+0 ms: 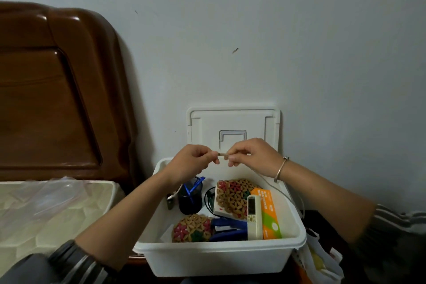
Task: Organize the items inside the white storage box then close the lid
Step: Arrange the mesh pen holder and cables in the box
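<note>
I am midway through this job, by my reckoning: the white storage box (219,258) sits open in front of me, just beside the bed's mattress (53,210), with its lid (232,122) propped upright against the wall, so the closing is not yet done. Above the box, my left hand (191,161) and right hand (251,157) each pinch one end of a small tan item (222,154), perhaps a band or short stick; it is too small to tell. Inside, things look partly sorted: a dark pen cup (190,198) at the back left, a square woven mat (232,198) leaning behind a white remote (253,217), an orange and green carton (269,214) along the right wall, a blue stapler (228,228) and a round woven mat (192,229) in front. The carton carries print, but I cannot read it; no brand is legible anywhere.
</note>
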Available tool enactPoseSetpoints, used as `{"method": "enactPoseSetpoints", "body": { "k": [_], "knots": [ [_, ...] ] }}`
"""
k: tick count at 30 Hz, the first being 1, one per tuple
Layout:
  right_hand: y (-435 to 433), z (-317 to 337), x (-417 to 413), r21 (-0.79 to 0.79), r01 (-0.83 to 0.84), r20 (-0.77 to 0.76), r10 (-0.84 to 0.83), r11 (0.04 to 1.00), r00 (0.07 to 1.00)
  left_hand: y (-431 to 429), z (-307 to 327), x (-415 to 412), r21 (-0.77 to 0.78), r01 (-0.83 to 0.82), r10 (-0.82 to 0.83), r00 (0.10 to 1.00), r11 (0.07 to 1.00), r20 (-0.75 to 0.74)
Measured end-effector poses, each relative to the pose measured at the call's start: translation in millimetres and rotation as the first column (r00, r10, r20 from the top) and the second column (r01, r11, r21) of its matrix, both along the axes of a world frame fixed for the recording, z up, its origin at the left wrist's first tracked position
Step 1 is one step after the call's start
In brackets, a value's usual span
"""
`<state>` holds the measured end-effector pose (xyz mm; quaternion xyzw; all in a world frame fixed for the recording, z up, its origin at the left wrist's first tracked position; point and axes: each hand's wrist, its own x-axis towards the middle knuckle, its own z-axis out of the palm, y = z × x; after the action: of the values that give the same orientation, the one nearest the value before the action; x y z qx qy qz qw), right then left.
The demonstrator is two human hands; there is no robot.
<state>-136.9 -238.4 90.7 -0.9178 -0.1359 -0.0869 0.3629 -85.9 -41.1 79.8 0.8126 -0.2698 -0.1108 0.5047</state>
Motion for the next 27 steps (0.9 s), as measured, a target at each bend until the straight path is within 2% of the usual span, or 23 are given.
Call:
{"method": "enactPoseSetpoints", "body": {
  "k": [2,4,11,15,17,20,21,24,27],
  "knots": [
    [0,-10,-2,0.047,-0.026,-0.029,0.028,0.999,0.999,8,-3,2,0.039,0.081,-0.078,0.995,0.996,-0.061],
    [-2,-18,-2,0.162,-0.025,-0.080,0.039,0.987,0.996,16,-6,5,0.074,0.133,-0.125,0.987,0.988,-0.101],
    [-41,-40,-3,0.431,0.098,-0.243,0.010,0.897,0.970,43,-8,12,0.161,0.097,-0.081,0.991,0.982,-0.104],
    [-56,-52,-3,0.342,0.170,-0.321,-0.055,0.924,0.945,53,0,12,0.205,0.112,-0.087,0.988,0.972,-0.128],
    [-55,-55,-1,0.206,0.148,-0.369,-0.064,0.967,0.927,53,3,11,0.200,0.129,-0.099,0.983,0.971,-0.154],
    [-42,-52,1,-0.045,0.080,-0.312,-0.090,0.996,0.946,49,10,8,0.186,0.181,-0.148,0.973,0.966,-0.179],
    [-35,-47,0,-0.055,0.035,-0.311,-0.051,0.998,0.949,47,13,8,0.182,0.209,-0.175,0.967,0.961,-0.185],
    [-12,-35,2,0.079,-0.121,-0.411,0.143,0.989,0.900,45,24,13,0.085,0.225,-0.205,0.958,0.971,-0.199],
    [-1,-34,3,0.159,-0.151,-0.367,0.201,0.976,0.908,55,35,28,-0.201,0.046,-0.095,0.965,0.979,-0.243]
  ]
}}
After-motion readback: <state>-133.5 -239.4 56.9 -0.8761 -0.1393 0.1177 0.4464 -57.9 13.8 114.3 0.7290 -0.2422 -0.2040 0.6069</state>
